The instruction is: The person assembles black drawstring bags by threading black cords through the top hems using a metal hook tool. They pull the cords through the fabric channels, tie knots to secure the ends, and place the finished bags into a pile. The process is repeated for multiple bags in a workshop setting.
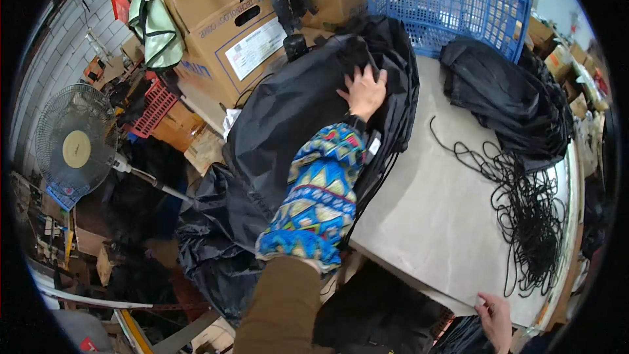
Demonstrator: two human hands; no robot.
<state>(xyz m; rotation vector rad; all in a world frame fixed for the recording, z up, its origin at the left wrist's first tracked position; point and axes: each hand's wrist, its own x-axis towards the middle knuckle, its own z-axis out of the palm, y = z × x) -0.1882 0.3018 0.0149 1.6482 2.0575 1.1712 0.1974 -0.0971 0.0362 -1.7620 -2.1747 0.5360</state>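
Note:
A large heap of black thin fabric (295, 98) spreads over the left part of the table and hangs down past its edge. My left hand (365, 95), in a colourful patterned sleeve, lies on the fabric with its fingers spread. A small white label (374, 144) shows on the cloth beside my wrist. My right hand (496, 320) is at the table's near edge, lower right, with fingers bent and their tips close together. What they hold, if anything, cannot be made out. A tangled pile of black cord (531, 229) lies on the table beyond it.
A pale table (426, 216) carries a second black fabric bundle (508, 95) at the right. Behind stand a blue plastic basket (445, 0) and a cardboard box (223, 42). A standing fan (77, 147) is at the left, near red crates (152, 108) and clutter.

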